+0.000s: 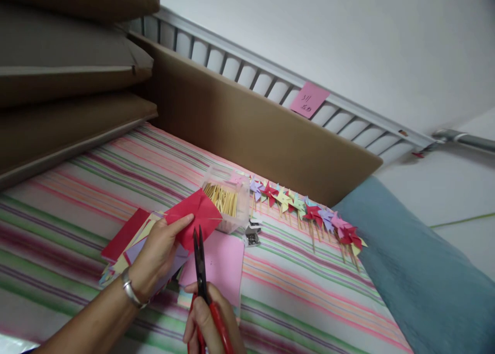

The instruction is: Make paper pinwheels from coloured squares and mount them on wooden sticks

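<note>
Between thumb and fingers, my left hand [164,243] holds a creased red square of paper [199,212] above the table. My right hand [211,320] grips scissors [200,266] with red handles and dark blades. The blades look nearly closed, their tips pointing up at the paper's lower edge; I cannot tell whether they touch it. Under and beside my left hand lies a stack of coloured paper [126,240]. A pink sheet [220,264] lies under the scissors. Behind the red paper stands a clear plastic box [242,204] of thin wooden sticks [222,199].
Several paper pinwheels [313,215] on sticks lie in a row along a cardboard panel [247,122]. A small box of metal pieces [252,235] sits by the clear box. Large brown packages [73,86] are piled at left. The striped tablecloth [309,297] ends at right.
</note>
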A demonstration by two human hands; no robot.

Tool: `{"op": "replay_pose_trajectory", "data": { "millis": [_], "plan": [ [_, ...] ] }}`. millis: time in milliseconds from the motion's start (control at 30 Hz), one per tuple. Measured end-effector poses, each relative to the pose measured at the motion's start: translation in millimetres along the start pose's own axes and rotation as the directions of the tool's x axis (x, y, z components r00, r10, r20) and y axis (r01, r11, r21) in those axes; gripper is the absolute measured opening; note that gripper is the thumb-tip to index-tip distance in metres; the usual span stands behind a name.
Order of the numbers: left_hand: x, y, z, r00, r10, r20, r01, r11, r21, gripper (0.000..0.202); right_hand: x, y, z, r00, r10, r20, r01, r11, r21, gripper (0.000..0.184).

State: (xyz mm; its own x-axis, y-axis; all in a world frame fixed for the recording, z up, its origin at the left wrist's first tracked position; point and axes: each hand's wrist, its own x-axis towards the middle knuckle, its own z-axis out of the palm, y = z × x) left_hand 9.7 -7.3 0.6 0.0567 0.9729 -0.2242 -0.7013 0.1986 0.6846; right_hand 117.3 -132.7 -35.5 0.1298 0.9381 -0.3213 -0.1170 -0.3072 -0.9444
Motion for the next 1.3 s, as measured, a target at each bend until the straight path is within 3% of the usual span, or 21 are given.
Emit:
{"op": "replay_pose_trajectory", "data": {
  "millis": [233,533,1067,1300],
  "plan": [
    [3,-6,-4.8,1.0,-0.006,-0.028,0.006,1.0,-0.026,0.011,2,-8,-1,1.0,0.022,-0.013,-0.023,0.993,-0.112,0.069],
    [5,-6,-8.7,0.999,-0.04,-0.028,0.04,0.999,-0.013,0.012,4,-10,-6,0.997,-0.022,0.074,0.037,0.975,-0.218,0.071],
    [5,-7,-7.8,0.996,-0.057,-0.072,0.057,0.998,-0.002,0.014,6,-8,-6,0.995,-0.096,0.037,0.102,0.967,-0.234,0.064],
    [7,-7,-11.4,0.996,-0.06,-0.069,0.062,0.998,0.017,0.017,9,-9,-7,0.998,-0.047,0.039,0.053,0.983,-0.173,0.057]
  ]
}}
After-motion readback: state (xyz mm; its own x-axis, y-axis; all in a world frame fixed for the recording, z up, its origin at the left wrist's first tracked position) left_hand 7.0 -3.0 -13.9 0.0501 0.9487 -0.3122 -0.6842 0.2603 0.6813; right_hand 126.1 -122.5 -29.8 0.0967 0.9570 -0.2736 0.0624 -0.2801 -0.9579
